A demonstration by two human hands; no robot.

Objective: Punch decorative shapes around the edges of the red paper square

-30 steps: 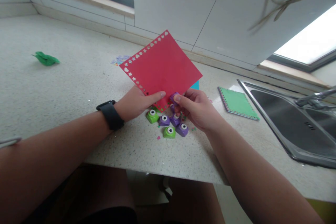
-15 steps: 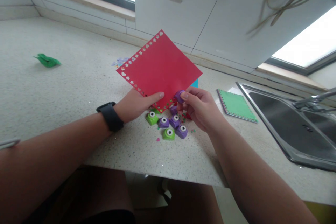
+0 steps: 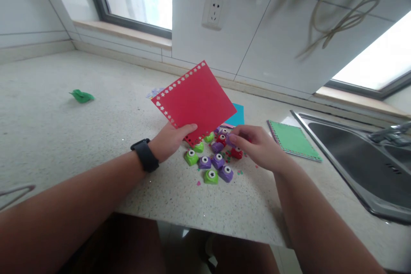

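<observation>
My left hand [image 3: 171,139] grips a red paper sheet [image 3: 195,100] near its lower corner, thumb on top. Small heart, star and flower holes run along several edges of the sheet, which is held up at a tilt. Just right of the paper, my right hand [image 3: 257,145] pinches a purple craft punch [image 3: 229,140], apart from the sheet. Below and between the hands lie several punches, among them a green punch [image 3: 211,176], a purple punch [image 3: 226,173] and a red punch [image 3: 236,153], with tiny paper cut-outs scattered around them.
A blue sheet [image 3: 237,114] lies behind the punches. To the right, a stack of punched sheets with a green one [image 3: 293,139] on top sits beside the steel sink [image 3: 346,158]. A crumpled green piece [image 3: 81,96] is on the left of the counter [image 3: 105,137].
My right hand has moved away from the red sheet's edge with the purple punch, leaving a gap. The view has tilted up, and more punches show behind.
</observation>
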